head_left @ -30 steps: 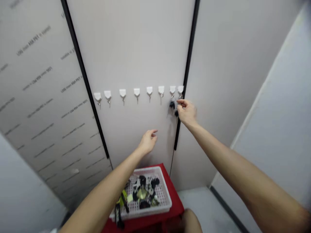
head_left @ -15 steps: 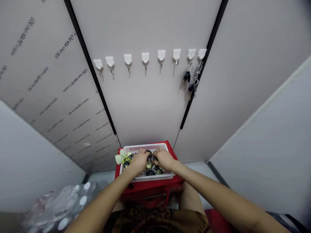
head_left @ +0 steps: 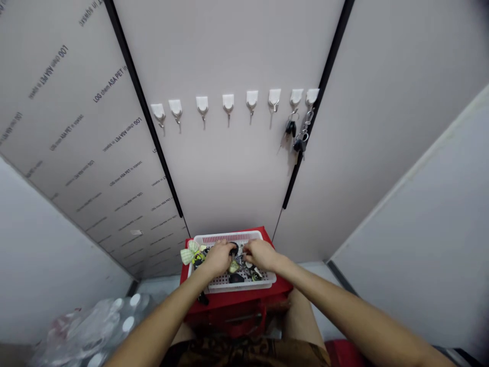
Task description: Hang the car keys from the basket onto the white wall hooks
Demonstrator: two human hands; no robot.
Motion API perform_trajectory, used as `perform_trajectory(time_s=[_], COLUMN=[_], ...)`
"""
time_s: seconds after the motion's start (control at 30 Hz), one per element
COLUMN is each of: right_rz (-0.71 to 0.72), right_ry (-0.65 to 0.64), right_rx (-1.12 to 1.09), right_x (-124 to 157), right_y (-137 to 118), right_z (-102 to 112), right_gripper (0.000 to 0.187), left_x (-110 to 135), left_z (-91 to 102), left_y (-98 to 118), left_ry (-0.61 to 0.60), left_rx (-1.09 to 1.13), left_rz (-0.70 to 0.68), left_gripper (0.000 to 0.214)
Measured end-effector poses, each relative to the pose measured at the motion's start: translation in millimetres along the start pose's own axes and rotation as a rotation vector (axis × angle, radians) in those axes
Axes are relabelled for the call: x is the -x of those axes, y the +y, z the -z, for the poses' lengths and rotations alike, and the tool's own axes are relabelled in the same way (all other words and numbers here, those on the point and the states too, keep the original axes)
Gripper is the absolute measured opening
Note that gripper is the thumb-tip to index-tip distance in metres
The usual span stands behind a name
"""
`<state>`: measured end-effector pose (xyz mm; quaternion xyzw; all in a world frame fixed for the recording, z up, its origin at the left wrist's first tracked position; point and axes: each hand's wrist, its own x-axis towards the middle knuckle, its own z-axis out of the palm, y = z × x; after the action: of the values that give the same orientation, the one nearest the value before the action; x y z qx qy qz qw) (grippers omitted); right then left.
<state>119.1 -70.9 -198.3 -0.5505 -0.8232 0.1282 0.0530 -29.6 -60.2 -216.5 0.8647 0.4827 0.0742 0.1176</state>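
Both of my hands are inside a white plastic basket (head_left: 244, 288) of keys and small trinkets. My left hand (head_left: 219, 258) is closed, its thumb and fingertips on a black key fob (head_left: 234, 248). Opposite it, my right hand (head_left: 260, 255) pinches at some small metal keys (head_left: 240, 259), partly covered by the fingers. Below the hands lie a pale yellowish trinket (head_left: 234, 267) and a dark rounded item (head_left: 236, 278). A pale green checked bow (head_left: 190, 252) pokes over the basket's left end.
The basket rests on a red bag or box (head_left: 244, 295) against the panel. Several white hooks (head_left: 228, 101) line the wall; key sets (head_left: 291, 127) hang from the two rightmost. Plastic-wrapped bottles (head_left: 133, 306) stand at lower left.
The view has tilted slightly, so hooks and basket sit lower. My hands have drawn a little apart, with the right hand shifted slightly right; the black key fob shows more clearly by my left fingers.
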Motion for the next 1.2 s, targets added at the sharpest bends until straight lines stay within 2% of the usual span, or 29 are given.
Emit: perform_trajectory(time_s=[0.07, 0.13, 0.27, 0.37, 0.43, 0.5, 0.6, 0.73, 0.83, 0.97, 1.03, 1.1, 1.2], right_rz=[-0.017, -0.008, 0.016, 0.023, 0.014, -0.007, -0.008, 0.012, 0.023, 0.027, 0.043, 0.066, 0.107], right_ry=[-0.028, -0.025, 0.027, 0.029, -0.012, -0.035, -0.041, 0.032, 0.031, -0.075, -0.083, -0.037, 0.029], right_rx=[0.074, 0.034, -0.187, -0.167, -0.031, 0.107, 0.124, -0.022, -0.018, 0.123, 0.142, 0.081, -0.112], right_x=[1, 1, -2, -1, 2, 5, 6, 2, 0, 5, 6, 6, 4], right_y=[-6, -7, 2, 3, -2, -7, -9, 0, 1, -8, -10, -9, -1], right_z=[-6, -7, 16, 32, 28, 15, -1, 11, 21, 5, -3, -2, 18], right_gripper=[0.018, 0.019, 0.022, 0.021, 0.018, 0.017, 0.018, 0.020, 0.020, 0.019, 0.018, 0.018, 0.018], left_x=[1, 3, 4, 2, 1, 0, 2, 5, 6, 6, 7, 7, 4], left_z=[1.4, 3.6, 7.4, 7.3, 6.1, 4.9, 5.2, 8.9, 10.9, 11.1, 10.6, 10.3, 12.1], left_y=[1, 2, 5, 8, 10, 11, 9, 7, 8, 10, 10, 9, 8], left_ry=[0.000, -0.005, -0.016, 0.001, -0.004, -0.013, -0.011, -0.009, -0.012, -0.014, -0.021, -0.024, 0.000], left_rx=[-0.001, 0.000, 0.019, 0.034, 0.037, 0.040, 0.046, 0.081, 0.095, 0.092, 0.101, 0.134, 0.293], left_rz=[-0.001, -0.002, -0.007, -0.037, -0.037, -0.022, -0.016, -0.018, -0.008, 0.006, 0.006, 0.006, 0.037], left_gripper=[0.035, 0.036, 0.035, 0.034, 0.033, 0.031, 0.031, 0.032, 0.032, 0.033, 0.033, 0.032, 0.033])
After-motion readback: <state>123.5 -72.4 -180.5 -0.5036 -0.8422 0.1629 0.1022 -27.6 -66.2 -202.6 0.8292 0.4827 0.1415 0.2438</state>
